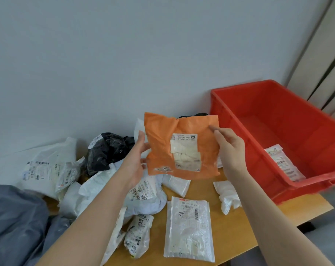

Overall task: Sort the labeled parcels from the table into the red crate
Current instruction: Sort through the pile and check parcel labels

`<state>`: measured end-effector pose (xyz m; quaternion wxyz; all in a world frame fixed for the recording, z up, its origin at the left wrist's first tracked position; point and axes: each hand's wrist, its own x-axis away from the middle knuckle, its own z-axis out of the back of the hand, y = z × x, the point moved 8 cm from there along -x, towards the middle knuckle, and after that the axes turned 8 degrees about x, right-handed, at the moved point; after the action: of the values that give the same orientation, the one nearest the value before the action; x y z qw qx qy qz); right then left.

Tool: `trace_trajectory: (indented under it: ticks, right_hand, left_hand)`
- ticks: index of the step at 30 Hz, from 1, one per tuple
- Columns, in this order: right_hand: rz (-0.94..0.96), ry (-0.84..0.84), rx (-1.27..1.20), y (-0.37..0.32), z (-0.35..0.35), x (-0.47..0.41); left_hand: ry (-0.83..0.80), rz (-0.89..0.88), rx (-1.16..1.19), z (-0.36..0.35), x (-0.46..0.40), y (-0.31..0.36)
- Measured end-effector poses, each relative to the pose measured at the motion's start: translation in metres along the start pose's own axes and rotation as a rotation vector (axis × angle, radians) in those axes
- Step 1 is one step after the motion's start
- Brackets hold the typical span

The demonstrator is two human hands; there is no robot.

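Nearest the camera, at 6 o'clock, a flat white parcel lies label-up on the wooden table, with a crumpled labelled bag just beside it at 7 o'clock. Above them the 2 forearms reach up to an orange parcel, held in the air over the table at the centre of the view, its printed label facing the camera.

The left hand grips the parcel's left edge, thumb on the front, fingers behind. The right hand takes the right edge; its thumb tip lies on the orange face, and the fingers appear to curl behind, though that side is hidden.

The red crate stands at 3 o'clock, overhanging the table's right edge, with 1 white labelled parcel already lying in its near end.

The orange parcel looks light and soft: a thin plastic mailer, creased, sagging a little between the 2 hands, with no stiff box outline inside. Its film is likely slippery, so a pinch on the edges should hold better than a flat palm. It seems sturdy enough to drop into the crate.

More parcels wait at 9 o'clock: a black bag, white mailers and a grey bag.
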<state>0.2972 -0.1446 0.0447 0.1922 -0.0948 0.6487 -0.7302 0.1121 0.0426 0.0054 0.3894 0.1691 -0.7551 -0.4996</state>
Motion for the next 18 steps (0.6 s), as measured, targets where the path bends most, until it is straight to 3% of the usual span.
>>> trace_trajectory:
  ticks: [3,7,14,18]
  right_hand:
    - [0.022,-0.003,0.068,-0.002,-0.003,-0.002]
    - [0.016,-0.038,0.151,0.004,-0.008,0.001]
    - [-0.22,-0.132,0.154,0.054,-0.016,0.009]
    - [-0.252,-0.129,0.13,0.069,-0.016,0.016]
  left_hand:
    - [0.05,-0.053,-0.09,0.006,-0.001,0.006]
    - [0.008,-0.095,0.053,0.006,-0.006,0.004]
    - [-0.013,-0.056,0.116,0.006,-0.01,-0.019]
    - [-0.031,-0.037,0.112,0.005,-0.013,-0.029]
